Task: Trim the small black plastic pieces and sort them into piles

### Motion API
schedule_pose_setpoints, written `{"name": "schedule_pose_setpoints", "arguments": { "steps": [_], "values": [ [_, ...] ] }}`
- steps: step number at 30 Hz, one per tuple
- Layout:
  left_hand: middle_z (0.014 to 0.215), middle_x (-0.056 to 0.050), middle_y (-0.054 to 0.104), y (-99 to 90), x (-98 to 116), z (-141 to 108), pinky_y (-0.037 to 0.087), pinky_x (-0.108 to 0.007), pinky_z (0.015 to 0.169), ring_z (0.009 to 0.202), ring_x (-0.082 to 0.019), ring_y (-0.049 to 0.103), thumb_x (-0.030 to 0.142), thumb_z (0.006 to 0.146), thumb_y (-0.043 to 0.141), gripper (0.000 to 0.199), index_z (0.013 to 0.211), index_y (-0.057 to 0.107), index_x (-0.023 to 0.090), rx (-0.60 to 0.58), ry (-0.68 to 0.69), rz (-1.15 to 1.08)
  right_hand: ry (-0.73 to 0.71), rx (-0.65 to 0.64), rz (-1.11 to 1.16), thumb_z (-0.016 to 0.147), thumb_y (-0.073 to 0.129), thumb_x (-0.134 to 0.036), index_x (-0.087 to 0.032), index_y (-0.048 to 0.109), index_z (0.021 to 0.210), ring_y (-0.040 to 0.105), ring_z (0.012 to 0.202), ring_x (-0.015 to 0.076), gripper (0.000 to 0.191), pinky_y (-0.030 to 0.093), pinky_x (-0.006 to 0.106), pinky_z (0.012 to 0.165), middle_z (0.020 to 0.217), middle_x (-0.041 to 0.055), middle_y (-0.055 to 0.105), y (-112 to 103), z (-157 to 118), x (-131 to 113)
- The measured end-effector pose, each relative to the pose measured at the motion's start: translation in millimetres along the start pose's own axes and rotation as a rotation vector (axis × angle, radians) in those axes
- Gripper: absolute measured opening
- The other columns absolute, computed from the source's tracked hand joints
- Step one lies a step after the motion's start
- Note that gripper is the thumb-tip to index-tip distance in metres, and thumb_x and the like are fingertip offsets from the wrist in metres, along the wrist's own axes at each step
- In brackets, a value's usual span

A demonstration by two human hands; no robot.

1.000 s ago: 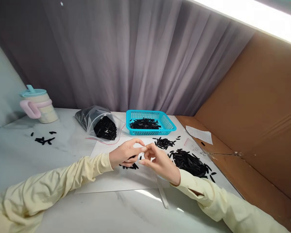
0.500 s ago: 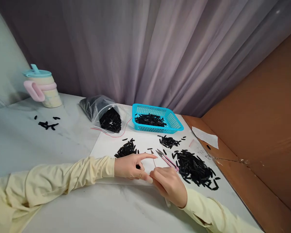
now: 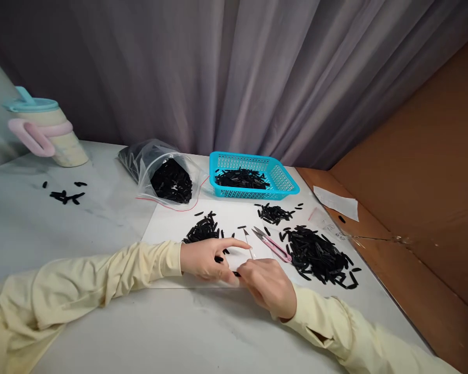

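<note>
My left hand (image 3: 208,259) is over the white paper, its index finger stretched out to the right. Its thumb and a curled finger are closed around a small black strip (image 3: 237,274), which shows at the thumb tip. A dark spot also shows in the gap of this hand. My right hand (image 3: 268,284) meets the left thumb, fingers bent in a pinch; what they grip is hidden. Behind the hands lie pink thread snips (image 3: 275,245) and a thin pale tool (image 3: 249,243) with a dark pointed tip. A black-strip pile (image 3: 203,228) is beside my left hand.
A larger strip pile (image 3: 315,254) lies right, a smaller one (image 3: 275,213) behind the snips. At the back stand a blue basket (image 3: 253,195) and an opened plastic bag (image 3: 142,174), both with strips. A cup (image 3: 68,148) stands left. A cardboard wall (image 3: 421,171) bounds the right.
The view has shifted slightly, so most things sit higher in the picture. The hands stay together; a black strip now shows at the left thumb tip. The snips and pale tool stay in place.
</note>
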State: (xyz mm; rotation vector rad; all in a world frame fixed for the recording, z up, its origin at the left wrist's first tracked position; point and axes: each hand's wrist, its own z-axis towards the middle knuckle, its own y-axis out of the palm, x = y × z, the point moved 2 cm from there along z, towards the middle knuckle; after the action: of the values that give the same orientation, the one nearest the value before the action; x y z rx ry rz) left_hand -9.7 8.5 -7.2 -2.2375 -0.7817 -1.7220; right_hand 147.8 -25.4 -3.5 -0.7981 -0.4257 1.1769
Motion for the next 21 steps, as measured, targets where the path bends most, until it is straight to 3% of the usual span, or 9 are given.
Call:
{"name": "schedule_pose_setpoints", "arguments": {
  "steps": [4, 7, 11, 21],
  "values": [
    [0.035, 0.013, 0.033, -2.4, 2.2, -1.4, 0.013, -0.014, 0.026, 0.027, -0.003, 0.014, 0.056, 0.078, 0.048, 0.049, 0.105, 0.047, 0.015, 0.06, 0.034, -0.133, 0.028, 0.151, 0.019, 0.088, 0.049, -0.013, -0.015, 0.046, 0.085, 0.034, 0.042, 0.0076, 0.004, 0.027, 0.021, 0.041, 0.048, -0.0068, 0.041, -6.6, -2.8, 4.9],
    [0.034, 0.012, 0.032, 0.8, 2.7, -2.4, 0.012, -0.013, 0.026, 0.027, -0.002, 0.014, 0.052, 0.08, 0.049, 0.036, 0.082, 0.048, 0.016, 0.129, 0.012, -0.103, 0.022, 0.186, 0.015, 0.085, 0.052, -0.009, -0.014, 0.048, 0.087, 0.034, 0.041, 0.0073, 0.007, 0.027, 0.021, 0.041, 0.047, -0.0071, 0.042, -6.3, -4.6, 6.1],
    [0.034, 0.013, 0.029, 5.5, 2.2, -4.3, 0.013, -0.012, 0.028, 0.029, -0.001, 0.014, 0.048, 0.076, 0.056, 0.032, 0.078, 0.046, 0.017, 0.159, 0.016, -0.074, 0.051, 0.209, 0.004, 0.084, 0.054, -0.01, -0.014, 0.048, 0.085, 0.032, 0.04, 0.007, 0.007, 0.025, 0.021, 0.04, 0.045, -0.0077, 0.039, -4.8, -5.7, 7.1],
    [0.032, 0.012, 0.029, 6.5, 1.3, -5.8, 0.015, -0.013, 0.027, 0.027, -0.002, 0.016, 0.038, 0.084, 0.048, 0.025, 0.081, 0.054, 0.014, 0.157, 0.102, -0.089, 0.104, 0.204, 0.027, 0.083, 0.054, -0.01, -0.015, 0.049, 0.078, 0.033, 0.039, 0.007, 0.009, 0.025, 0.022, 0.04, 0.045, -0.007, 0.04, -4.8, -4.6, 9.2]
  ]
}}
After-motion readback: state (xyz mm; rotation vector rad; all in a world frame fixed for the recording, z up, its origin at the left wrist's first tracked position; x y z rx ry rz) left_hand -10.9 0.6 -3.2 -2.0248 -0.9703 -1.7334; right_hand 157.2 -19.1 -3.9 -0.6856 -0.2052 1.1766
